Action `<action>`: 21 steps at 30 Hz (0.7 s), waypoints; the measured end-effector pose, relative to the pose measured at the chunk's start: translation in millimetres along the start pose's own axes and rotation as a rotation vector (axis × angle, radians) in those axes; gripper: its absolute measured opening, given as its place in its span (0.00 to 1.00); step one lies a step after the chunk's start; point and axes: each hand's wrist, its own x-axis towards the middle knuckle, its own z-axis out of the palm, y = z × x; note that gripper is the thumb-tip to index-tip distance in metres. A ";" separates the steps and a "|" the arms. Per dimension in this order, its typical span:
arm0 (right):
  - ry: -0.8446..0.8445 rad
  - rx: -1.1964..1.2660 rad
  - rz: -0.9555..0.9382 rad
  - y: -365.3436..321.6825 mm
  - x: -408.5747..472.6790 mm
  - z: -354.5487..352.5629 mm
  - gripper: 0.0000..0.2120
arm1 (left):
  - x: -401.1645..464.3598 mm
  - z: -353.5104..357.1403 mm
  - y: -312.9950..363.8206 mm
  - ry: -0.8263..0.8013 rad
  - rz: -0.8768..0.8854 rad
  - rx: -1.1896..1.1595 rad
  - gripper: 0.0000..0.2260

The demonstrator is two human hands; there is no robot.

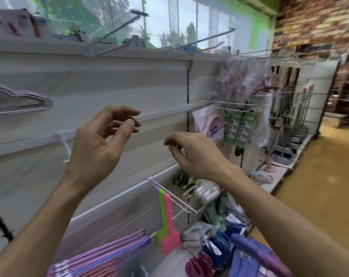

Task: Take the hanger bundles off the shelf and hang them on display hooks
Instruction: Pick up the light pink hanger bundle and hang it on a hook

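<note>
A worker's left hand [101, 136] and right hand [191, 154] hover loosely curled and holding nothing before a bare display panel [113, 86]; one grey hanger bundle [19, 98] hangs at far left, pink-and-purple bundles [101, 254] wait below. Reaching down, a forearm could snag the protruding white hook [175, 198]

We're in a retail shop, household-goods aisle: white gondola backing panel [113, 84] w/ metal display hooks [213, 39] jutting out, a grey hanger bundle [19, 100] hung at left, pink & green plastic scoops [167, 220] on a peg, packaged goods [237, 124] further along, mops etc. racked [293, 116] beyond, brick-pattern wall [313, 23] at the aisle's far end.
</note>
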 end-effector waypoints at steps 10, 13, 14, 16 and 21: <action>-0.080 -0.120 0.199 143.0 -125.7 -64.4 0.10 | 8.6 185.0 25.7 -0.116 -0.073 -0.298 0.07; -0.077 -0.122 0.299 182.1 -164.5 -84.3 0.10 | 12.4 237.6 31.7 -0.175 -0.076 -0.361 0.07; -0.070 -0.120 0.340 194.7 -177.5 -89.8 0.09 | 12.2 255.0 34.2 -0.195 -0.084 -0.385 0.07; -0.067 -0.122 0.425 218.3 -202.8 -99.1 0.09 | 11.0 288.6 39.8 -0.244 -0.104 -0.423 0.07; -0.082 -0.153 0.648 269.7 -258.5 -113.2 0.09 | 15.6 364.0 47.3 -0.379 -0.123 -0.491 0.07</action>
